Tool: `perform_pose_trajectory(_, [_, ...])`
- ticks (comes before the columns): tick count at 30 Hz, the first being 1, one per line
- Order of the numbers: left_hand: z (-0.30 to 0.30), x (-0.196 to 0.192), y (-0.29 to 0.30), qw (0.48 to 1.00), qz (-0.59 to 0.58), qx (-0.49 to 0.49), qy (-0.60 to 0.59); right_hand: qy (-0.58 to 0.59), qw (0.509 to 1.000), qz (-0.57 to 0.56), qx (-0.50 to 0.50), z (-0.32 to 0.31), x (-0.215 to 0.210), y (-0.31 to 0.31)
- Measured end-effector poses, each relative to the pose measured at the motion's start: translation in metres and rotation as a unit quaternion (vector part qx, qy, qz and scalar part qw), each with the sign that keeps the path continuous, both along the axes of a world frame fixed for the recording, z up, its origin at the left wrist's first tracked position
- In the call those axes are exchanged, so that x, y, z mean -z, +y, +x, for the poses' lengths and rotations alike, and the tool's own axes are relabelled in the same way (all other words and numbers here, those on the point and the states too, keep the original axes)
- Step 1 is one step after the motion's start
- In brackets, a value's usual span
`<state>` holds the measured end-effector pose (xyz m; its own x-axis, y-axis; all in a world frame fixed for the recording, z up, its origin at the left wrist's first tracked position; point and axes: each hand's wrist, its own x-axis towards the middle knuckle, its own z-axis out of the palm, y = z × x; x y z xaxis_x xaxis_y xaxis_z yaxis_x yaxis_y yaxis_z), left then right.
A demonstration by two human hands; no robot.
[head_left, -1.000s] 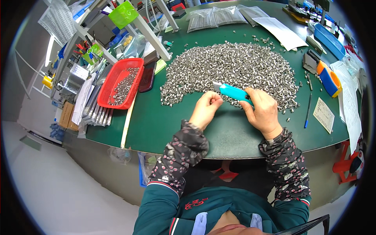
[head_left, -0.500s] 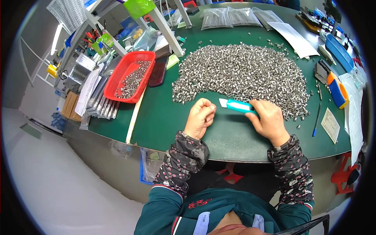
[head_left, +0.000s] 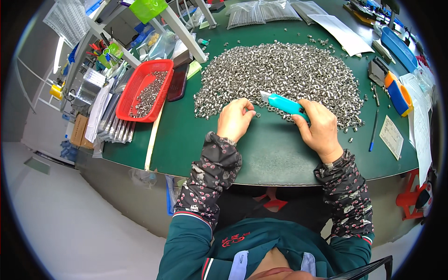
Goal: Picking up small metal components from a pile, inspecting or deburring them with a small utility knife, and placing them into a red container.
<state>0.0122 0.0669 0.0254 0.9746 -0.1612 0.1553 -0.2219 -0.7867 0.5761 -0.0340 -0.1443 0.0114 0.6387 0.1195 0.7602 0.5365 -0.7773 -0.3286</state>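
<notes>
Moving hands: the left hand (head_left: pixel 234 120) comes forward to the near edge of the metal pile (head_left: pixel 280 74), and up goes the turquoise knife (head_left: pixel 285 104) in the right hand (head_left: pixel 321 127).
Left fingers: bent, thumb and forefinger tips close together just beside a loose ring (head_left: pixel 258 115); whether they pinch anything, I cannot tell.
Right fingers: closed firmly around the knife's rear end.
Turquoise knife: slim handle, short pale blade out in front, pointing left, held above the pile's near edge.
Metal pile: a crowd of short, shiny silver pieces, many showing dark holes, spread wide over the green table (head_left: pixel 275 154), strays scattered around.
Red basket (head_left: pixel 128 95): plastic, off to the left, a smaller heap of similar silver pieces inside.
Green holder (head_left: pixel 112 56): beyond the basket, red-handled tools poking out.
Blue tray (head_left: pixel 396 49): far right, long; contents too small to tell.
Clear bags (head_left: pixel 261 14): at the back, thin grey sticks packed side by side.
</notes>
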Motion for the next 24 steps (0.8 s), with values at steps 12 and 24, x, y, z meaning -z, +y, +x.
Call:
perform_pose_trajectory(12, [0.004,0.024,-0.006,0.998,0.057,0.014,-0.039,0.003,1.0,-0.003,-0.005,-0.001,-0.003,0.003])
perform_pose_trajectory(24, [-0.013,0.031,0.041,0.648,-0.695,0.1,0.295,0.09,0.992,-0.041,-0.08,-0.001,0.006,0.008])
